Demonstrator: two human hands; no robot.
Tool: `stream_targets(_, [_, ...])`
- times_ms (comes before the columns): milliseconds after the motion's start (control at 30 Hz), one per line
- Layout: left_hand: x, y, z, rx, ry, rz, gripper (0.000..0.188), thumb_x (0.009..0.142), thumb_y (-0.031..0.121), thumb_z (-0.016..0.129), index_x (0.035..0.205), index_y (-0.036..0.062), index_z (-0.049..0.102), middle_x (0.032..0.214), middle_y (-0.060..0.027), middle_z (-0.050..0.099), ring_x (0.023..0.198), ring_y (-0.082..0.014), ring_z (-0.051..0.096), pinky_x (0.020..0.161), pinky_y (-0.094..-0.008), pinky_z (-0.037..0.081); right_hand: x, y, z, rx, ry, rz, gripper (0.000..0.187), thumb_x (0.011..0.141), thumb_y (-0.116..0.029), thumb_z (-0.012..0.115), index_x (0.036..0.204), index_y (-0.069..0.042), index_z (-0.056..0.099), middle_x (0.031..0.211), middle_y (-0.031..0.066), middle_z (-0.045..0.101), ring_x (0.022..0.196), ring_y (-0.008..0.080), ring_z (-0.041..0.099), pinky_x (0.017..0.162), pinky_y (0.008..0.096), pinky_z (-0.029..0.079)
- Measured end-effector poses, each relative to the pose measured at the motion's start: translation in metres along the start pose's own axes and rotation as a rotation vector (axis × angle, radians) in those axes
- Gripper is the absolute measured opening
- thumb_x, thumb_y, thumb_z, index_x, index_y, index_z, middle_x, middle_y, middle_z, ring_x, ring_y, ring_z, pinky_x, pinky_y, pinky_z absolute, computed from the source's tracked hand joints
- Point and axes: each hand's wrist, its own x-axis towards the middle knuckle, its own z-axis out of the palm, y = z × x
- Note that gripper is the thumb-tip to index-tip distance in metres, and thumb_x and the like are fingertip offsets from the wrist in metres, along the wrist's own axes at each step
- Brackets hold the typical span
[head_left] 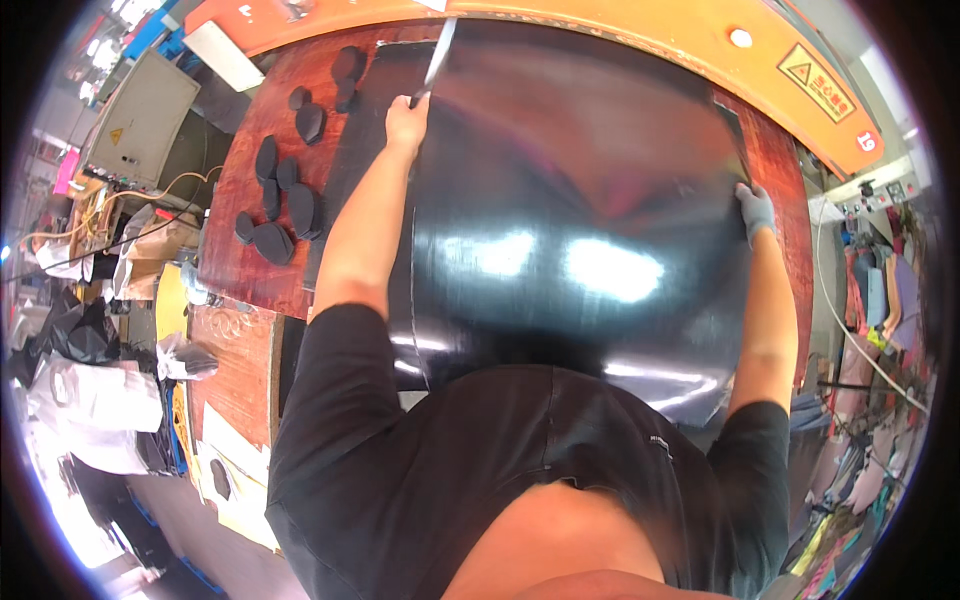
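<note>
A large glossy black sheet [560, 150] covers the middle of the reddish-brown tabletop [235, 205] and curves down over the near edge against my body. My left hand [404, 125], bare, is closed around the dark handle of a long-bladed knife [438, 58] near the sheet's far left. Its pale narrow blade points away from me, toward the orange beam. Over at the right edge of the sheet, my right hand [757, 212] in a grey glove holds that edge, its fingers partly hidden. Another black layer [375, 130] lies beneath, left of the knife.
An orange machine beam [640, 38] with a warning label spans the far side. Several dark rounded cut pieces [304, 208] lie on the tabletop's left. A grey metal cabinet [143, 115] stands far left, above plastic bags [95, 400]. Stacked coloured material [880, 285] is at right.
</note>
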Motion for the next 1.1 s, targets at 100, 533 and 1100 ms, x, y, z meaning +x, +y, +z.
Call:
stream_targets(100, [0.011,-0.018,0.01,0.222,0.119,0.002,0.051,0.084,0.036,0.061,0.12,0.0014,0.051,0.11,-0.0187,0.062,0.107,-0.0324,0.058,0.092,-0.0399,0.043,-0.006,0.04,0.026,-0.311,-0.002,-0.11,0.067,0.085,-0.026,0.064,0.136,0.005,0.033,0.141,0.0218,0.038,0.134,0.0274,0.034,0.108,0.0329,0.029])
stream_targets(533, [-0.264,-0.102,-0.096,0.602,-0.038,0.19,0.038,0.082,0.041,0.064,0.092,0.0044,0.065,0.088,-0.0108,0.059,0.087,-0.029,0.059,0.079,-0.0376,0.046,-0.189,0.234,-0.042,0.062,0.072,0.041,0.046,0.084,-0.032,0.065,0.112,0.004,0.059,0.095,0.0063,0.061,0.089,0.0116,0.052,0.08,0.0261,0.041])
stream_targets(1100, [-0.183,-0.147,-0.128,0.421,-0.115,-0.014,0.03,0.086,0.03,0.061,0.092,0.0001,0.061,0.086,-0.0079,0.065,0.08,-0.0161,0.058,0.075,-0.0318,0.045,-0.246,0.129,0.011,0.474,-0.436,0.087,0.041,0.086,-0.025,0.066,0.115,0.003,0.056,0.102,0.0019,0.06,0.093,0.0096,0.052,0.084,0.0237,0.04])
